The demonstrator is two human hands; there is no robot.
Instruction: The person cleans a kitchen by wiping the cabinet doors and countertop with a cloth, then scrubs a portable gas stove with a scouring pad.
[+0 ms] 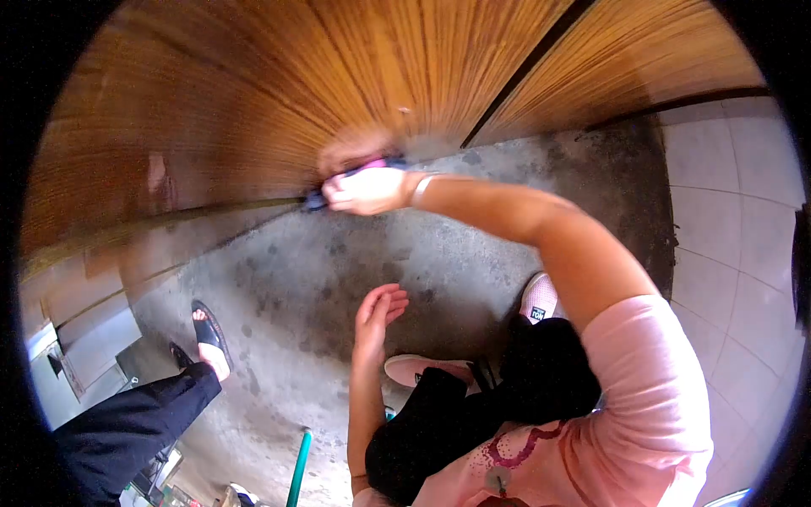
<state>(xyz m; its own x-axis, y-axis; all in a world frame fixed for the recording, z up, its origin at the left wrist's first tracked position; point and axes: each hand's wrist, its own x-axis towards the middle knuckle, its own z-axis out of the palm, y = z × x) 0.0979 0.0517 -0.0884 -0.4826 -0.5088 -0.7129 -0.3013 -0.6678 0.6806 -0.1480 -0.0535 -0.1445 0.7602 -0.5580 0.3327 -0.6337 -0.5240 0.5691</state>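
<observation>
My right hand (368, 190) is closed around a dark cloth (314, 200) with a bit of pink on it, pressed to the lower part of a glossy wooden panel (279, 93). Motion blurs the hand and the cloth, and the wood mirrors them. A light band circles my right wrist. Lower down, my left hand (382, 308) hangs over the concrete floor, holding nothing, its fingers loosely stretched and slightly curved.
A dark gap (528, 72) splits the wooden front. White tiles (718, 211) cover the wall at right. Another person's sandalled foot (211, 338) stands at left, near a green pole (300, 469). My pink shoes (427, 369) rest on the stained floor (296, 296).
</observation>
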